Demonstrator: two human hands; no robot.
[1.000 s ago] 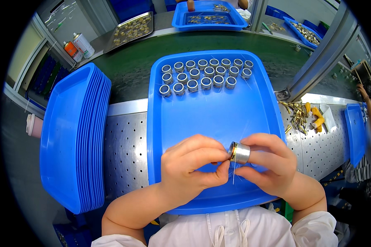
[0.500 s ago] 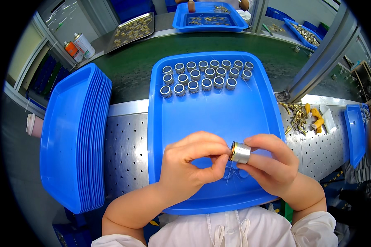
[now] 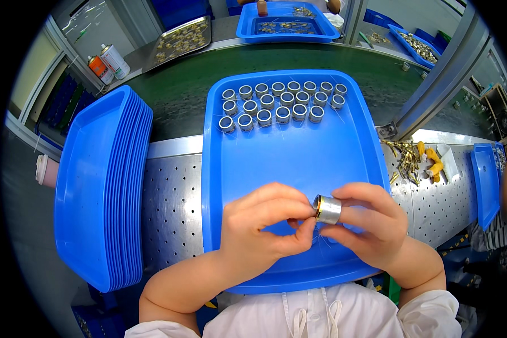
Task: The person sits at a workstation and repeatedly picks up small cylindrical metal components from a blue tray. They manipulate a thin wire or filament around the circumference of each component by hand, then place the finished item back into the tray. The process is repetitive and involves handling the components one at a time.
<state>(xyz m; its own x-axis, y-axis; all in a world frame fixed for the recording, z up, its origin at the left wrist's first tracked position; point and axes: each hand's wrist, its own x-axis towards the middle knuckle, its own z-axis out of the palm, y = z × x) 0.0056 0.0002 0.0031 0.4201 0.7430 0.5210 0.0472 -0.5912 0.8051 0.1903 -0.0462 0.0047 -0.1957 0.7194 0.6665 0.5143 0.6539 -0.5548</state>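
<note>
Over the near part of a blue tray [image 3: 287,163], my right hand [image 3: 374,225] grips a short silver metal cylinder [image 3: 329,209] between thumb and fingers. Its open end points left and shows a gold-coloured band inside the rim. At that end my left hand [image 3: 267,225] is pinched, thumb against fingertips; what it pinches is too small to make out. Fine wires show faintly beneath the cylinder. Along the tray's far end stand several similar metal cylinders [image 3: 263,118] in three rows, open tops up, with thin wires sticking out.
Stacked blue trays [image 3: 96,186] stand at the left. Brass-coloured parts [image 3: 407,160] and yellow pieces [image 3: 434,163] lie right of my tray. Behind runs a green surface [image 3: 180,107], with a metal tray [image 3: 180,42] and another blue tray [image 3: 287,38] beyond. A metal post [image 3: 434,84] rises at right.
My left fingers have shifted slightly at the cylinder's open end, thumb a little lower. The cylinder has turned slightly, showing more of its opening. At far right, another person's arm has moved.
</note>
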